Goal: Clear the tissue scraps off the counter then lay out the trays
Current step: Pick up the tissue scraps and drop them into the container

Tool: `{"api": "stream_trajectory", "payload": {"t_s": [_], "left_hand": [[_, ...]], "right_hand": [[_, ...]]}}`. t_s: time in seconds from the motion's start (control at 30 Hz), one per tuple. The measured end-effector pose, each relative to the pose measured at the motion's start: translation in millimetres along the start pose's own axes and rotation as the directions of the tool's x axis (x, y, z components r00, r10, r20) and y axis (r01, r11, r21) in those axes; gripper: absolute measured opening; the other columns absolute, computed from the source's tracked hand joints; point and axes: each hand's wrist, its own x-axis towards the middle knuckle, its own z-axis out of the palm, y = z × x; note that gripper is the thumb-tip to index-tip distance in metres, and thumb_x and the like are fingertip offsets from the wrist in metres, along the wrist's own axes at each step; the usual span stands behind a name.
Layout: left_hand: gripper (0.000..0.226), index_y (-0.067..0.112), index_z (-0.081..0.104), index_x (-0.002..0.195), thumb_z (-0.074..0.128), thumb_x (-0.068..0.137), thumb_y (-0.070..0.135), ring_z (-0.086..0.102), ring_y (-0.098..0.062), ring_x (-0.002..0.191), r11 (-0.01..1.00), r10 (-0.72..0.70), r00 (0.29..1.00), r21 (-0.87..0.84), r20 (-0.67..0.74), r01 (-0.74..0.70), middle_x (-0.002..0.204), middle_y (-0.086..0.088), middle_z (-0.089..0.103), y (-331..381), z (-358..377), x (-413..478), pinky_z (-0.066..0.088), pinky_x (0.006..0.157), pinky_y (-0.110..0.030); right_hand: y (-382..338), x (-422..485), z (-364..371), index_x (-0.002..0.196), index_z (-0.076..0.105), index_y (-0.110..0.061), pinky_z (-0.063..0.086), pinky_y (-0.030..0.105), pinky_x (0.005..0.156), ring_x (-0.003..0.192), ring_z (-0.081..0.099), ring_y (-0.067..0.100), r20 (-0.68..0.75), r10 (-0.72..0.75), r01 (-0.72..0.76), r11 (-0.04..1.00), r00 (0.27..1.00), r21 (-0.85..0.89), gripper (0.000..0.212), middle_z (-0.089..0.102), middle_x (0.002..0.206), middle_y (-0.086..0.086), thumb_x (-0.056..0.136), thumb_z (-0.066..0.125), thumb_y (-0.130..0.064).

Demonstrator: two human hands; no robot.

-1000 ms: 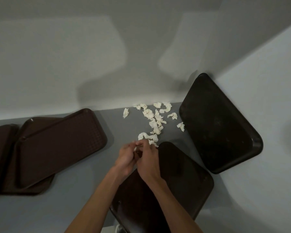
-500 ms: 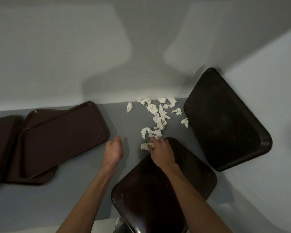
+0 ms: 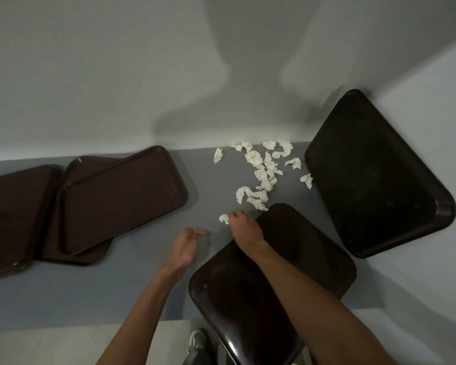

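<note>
Several white tissue scraps [image 3: 265,168] lie scattered on the grey counter [image 3: 132,285] near the back wall. My right hand [image 3: 244,226] reaches over the near tray's far corner, its curled fingers pinching one small tissue scrap [image 3: 223,218]. My left hand [image 3: 186,245] hovers just left of it above the counter, fingers loosely curled and holding nothing. A dark brown tray [image 3: 295,262] lies under my right forearm and juts over the counter's front edge. Another dark tray [image 3: 374,175] leans in the right corner.
A loose overlapping stack of brown trays [image 3: 116,198] lies at the left, with one more tray [image 3: 13,217] at the far left edge. Grey walls close the back and right. Below the counter edge a shoe [image 3: 198,341] shows on the floor.
My hands were together over the scraps, then separated. The left hand drew back to the left and now hovers lower; the right hand stays at the small scrap by the tray corner.
</note>
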Motion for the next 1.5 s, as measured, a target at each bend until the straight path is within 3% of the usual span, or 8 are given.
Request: {"api": "stream_trajectory", "payload": {"t_s": [0.2, 0.43, 0.63, 0.87, 1.07, 1.17, 1.33, 1.5], "left_hand": [[0.033, 0.022, 0.056, 0.104, 0.036, 0.102, -0.005, 0.048, -0.011, 0.07, 0.998, 0.06, 0.998, 0.035, 0.018, -0.06, 0.086, -0.001, 0.053, -29, -11, -15, 0.038, 0.058, -0.023], [0.032, 0.021, 0.051, 0.1, 0.035, 0.104, -0.005, 0.057, -0.021, 0.074, 0.987, 0.155, 0.974, 0.018, 0.167, -0.161, 0.083, -0.01, 0.06, -43, -12, -61, 0.048, 0.069, -0.032], [0.012, 0.006, 0.051, 0.11, 0.04, 0.11, 0.011, 0.059, -0.019, 0.059, 0.976, 0.214, 0.916, -0.034, 0.34, -0.216, 0.08, -0.016, 0.065, -58, 0, -120, 0.048, 0.054, -0.024], [0.021, 0.01, 0.065, 0.109, 0.045, 0.109, 0.015, 0.054, -0.014, 0.057, 0.936, 0.288, 0.814, 0.033, 0.505, -0.351, 0.07, -0.002, 0.059, -78, 46, -197, 0.044, 0.054, -0.027], [0.027, 0.019, 0.073, 0.11, 0.047, 0.108, 0.021, 0.05, -0.003, 0.067, 0.956, 0.227, 0.779, 0.017, 0.585, -0.291, 0.078, 0.011, 0.058, -99, 109, -264, 0.04, 0.059, -0.016], [0.034, 0.016, 0.073, 0.113, 0.04, 0.106, 0.014, 0.044, -0.009, 0.068, 0.989, 0.096, 0.75, 0.023, 0.654, -0.146, 0.077, 0.004, 0.049, -119, 143, -291, 0.038, 0.06, -0.022], [0.032, 0.011, 0.066, 0.124, 0.038, 0.11, 0.01, 0.065, -0.004, 0.069, 0.964, 0.121, 0.714, 0.089, 0.689, -0.25, 0.098, -0.008, 0.071, -186, 214, -315, 0.053, 0.067, -0.02], [0.01, 0.024, 0.062, 0.102, 0.054, 0.101, 0.018, 0.074, -0.018, 0.078, 0.94, 0.046, 0.794, 0.243, 0.606, -0.241, 0.087, -0.002, 0.077, -289, 301, -299, 0.062, 0.08, -0.043]], "right_hand": [[-5, -10, -14, 0.123, 0.053, -0.007, 0.052, 0.022, 0.07, 0.093, 0.072, 0.023, -0.098, 0.254, -0.223, 0.942, 0.962, 0.249, 0.023, 0.07, 0.106, 0.011, 0.101, 0.06, -0.007], [-24, -113, -43, 0.136, 0.056, -0.035, 0.061, 0.03, 0.079, 0.093, 0.066, 0.015, -0.133, 0.261, -0.193, 0.903, 0.956, 0.384, 0.043, 0.065, 0.106, 0.006, 0.102, 0.06, -0.008], [-41, -235, -51, 0.104, 0.076, -0.027, 0.037, -0.002, 0.072, 0.074, 0.059, -0.004, -0.225, 0.398, -0.287, 0.869, 0.889, 0.404, 0.023, 0.07, 0.092, -0.006, 0.099, 0.063, -0.009], [-60, -373, -57, 0.089, 0.07, -0.027, 0.038, 0.008, 0.06, 0.066, 0.063, 0.005, -0.201, 0.655, -0.469, 0.691, 0.728, 0.55, 0.006, 0.07, 0.076, -0.011, 0.093, 0.074, -0.03], [-40, -472, -26, 0.1, 0.065, -0.019, 0.041, 0.003, 0.055, 0.065, 0.055, -0.004, -0.058, 0.8, -0.582, 0.482, 0.597, 0.655, 0.004, 0.061, 0.076, -0.011, 0.099, 0.069, -0.02], [-19, -513, 6, 0.105, 0.058, -0.018, 0.041, 0.008, 0.052, 0.067, 0.054, 0.0, -0.013, 0.812, -0.628, 0.461, 0.583, 0.627, 0.003, 0.062, 0.082, -0.007, 0.103, 0.061, -0.02], [25, -567, 90, 0.12, 0.054, -0.023, 0.04, 0.019, 0.058, 0.074, 0.069, 0.023, 0.087, 0.806, -0.683, 0.431, 0.585, 0.59, 0.021, 0.075, 0.09, 0.008, 0.101, 0.06, -0.018], [69, -607, 190, 0.099, 0.071, -0.015, 0.037, 0.027, 0.063, 0.079, 0.073, 0.036, 0.151, 0.82, -0.731, 0.388, 0.551, 0.561, 0.009, 0.077, 0.084, 0.011, 0.101, 0.064, -0.021]]}}
